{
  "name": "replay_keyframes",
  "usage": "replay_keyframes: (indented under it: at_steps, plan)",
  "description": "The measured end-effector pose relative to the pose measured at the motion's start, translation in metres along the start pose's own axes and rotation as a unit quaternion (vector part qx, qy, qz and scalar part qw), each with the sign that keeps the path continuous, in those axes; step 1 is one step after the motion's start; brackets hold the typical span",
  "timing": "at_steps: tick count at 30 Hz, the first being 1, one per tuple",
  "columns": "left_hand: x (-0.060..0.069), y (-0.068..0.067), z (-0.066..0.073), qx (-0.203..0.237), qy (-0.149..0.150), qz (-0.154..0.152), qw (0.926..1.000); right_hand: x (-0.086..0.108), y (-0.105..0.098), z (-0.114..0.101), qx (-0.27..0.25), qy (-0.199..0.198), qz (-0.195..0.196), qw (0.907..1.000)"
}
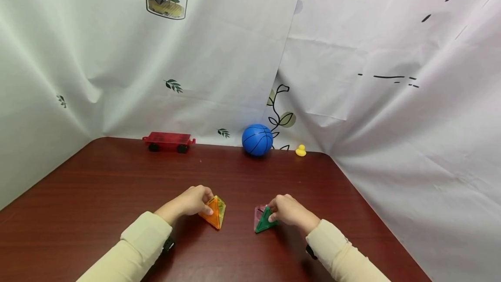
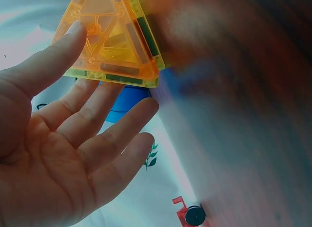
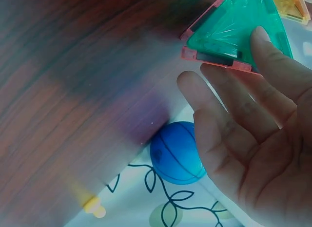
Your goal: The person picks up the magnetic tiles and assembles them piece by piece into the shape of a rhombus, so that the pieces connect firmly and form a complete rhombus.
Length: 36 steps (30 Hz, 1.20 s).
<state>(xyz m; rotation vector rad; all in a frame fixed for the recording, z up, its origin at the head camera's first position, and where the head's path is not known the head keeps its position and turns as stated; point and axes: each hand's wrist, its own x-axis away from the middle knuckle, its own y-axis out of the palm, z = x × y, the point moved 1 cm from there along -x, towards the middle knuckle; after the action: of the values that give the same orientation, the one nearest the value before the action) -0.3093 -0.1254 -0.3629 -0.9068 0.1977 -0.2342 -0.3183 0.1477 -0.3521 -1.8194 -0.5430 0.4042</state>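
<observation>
My left hand (image 1: 194, 201) pinches an orange translucent triangular magnetic tile (image 1: 213, 217) together with a yellow one (image 1: 222, 210), the two standing at an angle. In the left wrist view, the thumb lies across the orange face and fingertips are hidden behind the pair. To the right, my right hand (image 1: 288, 209) pinches a green triangular magnetic tile (image 1: 265, 222) backed by a pink tile (image 1: 257, 213). The right wrist view has the thumb on the green face, with pink edges (image 3: 189, 53) showing past it. A gap separates the two pairs.
Along the back of the dark wooden table (image 1: 219, 173) stand a red wheeled cart (image 1: 168, 138), a blue ball (image 1: 257, 140) and a small yellow duck (image 1: 300, 150). A white printed curtain (image 1: 219, 64) hangs behind them and along the sides.
</observation>
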Motion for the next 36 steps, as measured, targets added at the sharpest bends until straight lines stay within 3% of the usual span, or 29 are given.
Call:
replay_keyframes:
  at_steps: [18, 36]
  plan:
    - [-0.003, 0.009, 0.009, 0.004, 0.009, -0.001, 1.0000, -0.020, 0.006, -0.019, 0.012, -0.014, -0.003, 0.9998]
    - [-0.004, 0.014, 0.015, 0.006, 0.022, -0.016, 0.9996, -0.028, 0.011, -0.036, 0.015, 0.003, -0.011, 0.9998]
